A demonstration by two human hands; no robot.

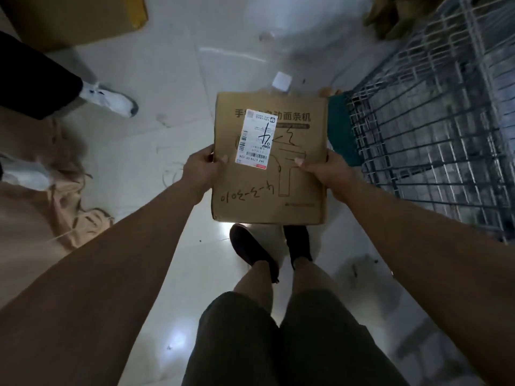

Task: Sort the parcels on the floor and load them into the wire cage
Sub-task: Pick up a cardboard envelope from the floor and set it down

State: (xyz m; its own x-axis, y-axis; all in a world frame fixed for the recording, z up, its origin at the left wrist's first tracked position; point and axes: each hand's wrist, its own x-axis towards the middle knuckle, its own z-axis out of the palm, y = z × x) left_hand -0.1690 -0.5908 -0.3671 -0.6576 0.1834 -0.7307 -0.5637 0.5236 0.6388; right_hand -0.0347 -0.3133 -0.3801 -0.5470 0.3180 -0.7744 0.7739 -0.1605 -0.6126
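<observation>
Cardboard parcel (269, 174) held out flat above the tiled floor (156, 87), over the person's dark shoes, white shipping label (256, 139) facing up. Wire cage (434, 129) stands just to its right; a green object (341, 126) sits between cage and parcel. Another person's white shoe (111, 100) at left, tan bags (41, 196) heaped nearby, yellow-brown box (92, 18) far left. Left hand (202, 171) grips the left edge, thumb on top; right hand (327, 169) grips the right edge likewise.
</observation>
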